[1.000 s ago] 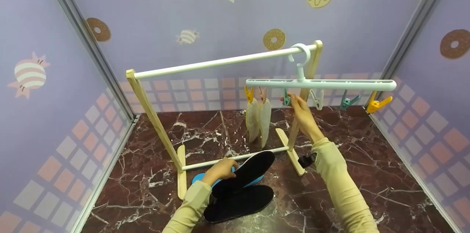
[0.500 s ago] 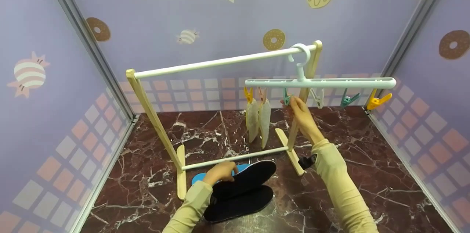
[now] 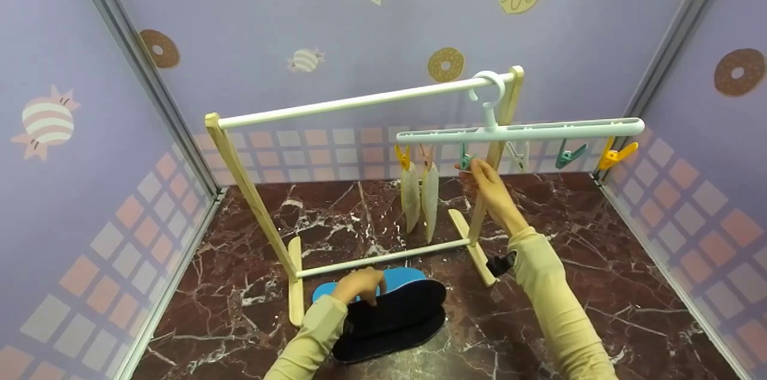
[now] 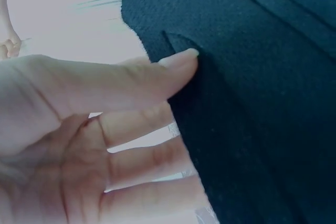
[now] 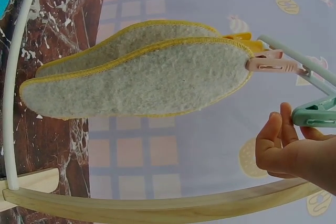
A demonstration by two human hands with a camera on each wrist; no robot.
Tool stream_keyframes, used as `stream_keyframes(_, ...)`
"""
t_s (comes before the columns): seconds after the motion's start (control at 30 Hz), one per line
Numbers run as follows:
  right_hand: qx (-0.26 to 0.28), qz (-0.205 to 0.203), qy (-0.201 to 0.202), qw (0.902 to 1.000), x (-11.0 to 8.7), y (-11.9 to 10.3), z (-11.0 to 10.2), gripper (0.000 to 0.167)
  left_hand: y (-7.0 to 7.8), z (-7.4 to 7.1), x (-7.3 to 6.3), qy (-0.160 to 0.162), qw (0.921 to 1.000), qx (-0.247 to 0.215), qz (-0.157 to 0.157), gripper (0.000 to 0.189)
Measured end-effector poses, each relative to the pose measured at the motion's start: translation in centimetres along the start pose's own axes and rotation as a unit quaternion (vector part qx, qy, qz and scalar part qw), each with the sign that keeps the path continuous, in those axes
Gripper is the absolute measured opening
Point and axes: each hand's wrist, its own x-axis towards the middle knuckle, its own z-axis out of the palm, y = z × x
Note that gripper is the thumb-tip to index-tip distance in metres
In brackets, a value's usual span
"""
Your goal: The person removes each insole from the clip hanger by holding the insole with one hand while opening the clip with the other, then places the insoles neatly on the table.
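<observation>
My left hand (image 3: 362, 285) pinches the edge of a black insole (image 3: 413, 302), thumb on its dark face in the left wrist view. A second black insole (image 3: 419, 338) lies partly covered beneath it on the floor. Up at the white hanger (image 3: 557, 130), my right hand (image 3: 494, 191) holds a green clothes clip (image 3: 464, 158) between its fingers; nothing is clamped in that clip. Left of it, two grey felt insoles with yellow edging hang: one (image 5: 147, 80) from a pink clip (image 5: 273, 65), the other (image 3: 410, 197) from a yellow clip (image 3: 402, 157).
The hanger hooks over the top bar (image 3: 359, 101) of a wooden rack. Blue insoles or similar flat pieces (image 3: 404, 276) lie behind the black ones. White (image 3: 519, 155), green (image 3: 569, 155) and yellow (image 3: 617, 156) clips dangle to the right. Patterned walls enclose the marble-look floor.
My left hand has lowered the black insole's raised end toward the one beneath, showing more blue behind. The hanger has tilted slightly, left end down, while the right hand stays at the green clip.
</observation>
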Motion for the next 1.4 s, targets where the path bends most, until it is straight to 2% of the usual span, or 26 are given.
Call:
stream_keyframes(0.17,0.014,0.008,-0.003,0.9999,0.1,0.0,0.0,0.047,0.1,0.0,-0.1,-0.036,0.9984,-0.036,-0.023,0.028)
stream_keyframes(0.37,0.035,0.008,-0.001,0.9994,0.1,0.1,-0.1,0.041,0.4,-0.1,-0.2,-0.055,0.9967,-0.048,-0.035,0.029)
stream_keyframes(0.6,0.015,0.011,0.000,0.9998,0.0,0.3,-0.1,0.051,0.3,0.3,0.0,-0.084,0.9945,-0.049,-0.039,0.033)
stream_keyframes(0.7,0.015,0.009,0.000,0.9999,0.0,0.4,-0.1,0.053,0.2,0.5,0.0,-0.087,0.9949,-0.040,-0.032,0.033)
stream_keyframes(1.03,0.009,0.016,0.003,0.9998,0.1,0.4,-0.1,0.046,-0.1,0.6,-0.6,-0.092,0.9942,-0.055,-0.012,0.033)
stream_keyframes(1.4,0.007,0.014,-0.006,0.9999,0.0,0.7,-0.3,0.049,0.3,1.2,-0.9,-0.082,0.9959,-0.032,-0.022,0.030)
